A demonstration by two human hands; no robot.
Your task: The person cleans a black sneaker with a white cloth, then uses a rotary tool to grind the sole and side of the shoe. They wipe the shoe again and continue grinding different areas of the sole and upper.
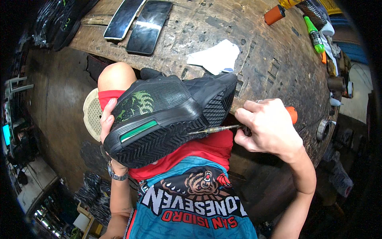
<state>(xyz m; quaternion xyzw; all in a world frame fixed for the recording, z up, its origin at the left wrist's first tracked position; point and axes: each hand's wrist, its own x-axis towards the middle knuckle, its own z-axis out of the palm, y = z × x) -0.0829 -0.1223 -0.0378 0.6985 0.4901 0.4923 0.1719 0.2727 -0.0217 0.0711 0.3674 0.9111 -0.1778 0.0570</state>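
Printed teal shirt [191, 201], black mesh shoe [169, 107], grooved sole [165, 140], slim metal-shafted tool [217, 129]

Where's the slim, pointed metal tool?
Head view, just right of centre: the slim metal tool is in the right hand, its tip pointing left toward the ridged sole of the black shoe.

On your scarred wooden workbench [246, 24], a white-edged smartphone [124, 19] is lying beside a black smartphone [149, 28]; a green bottle [314, 35] is resting toward your far right.
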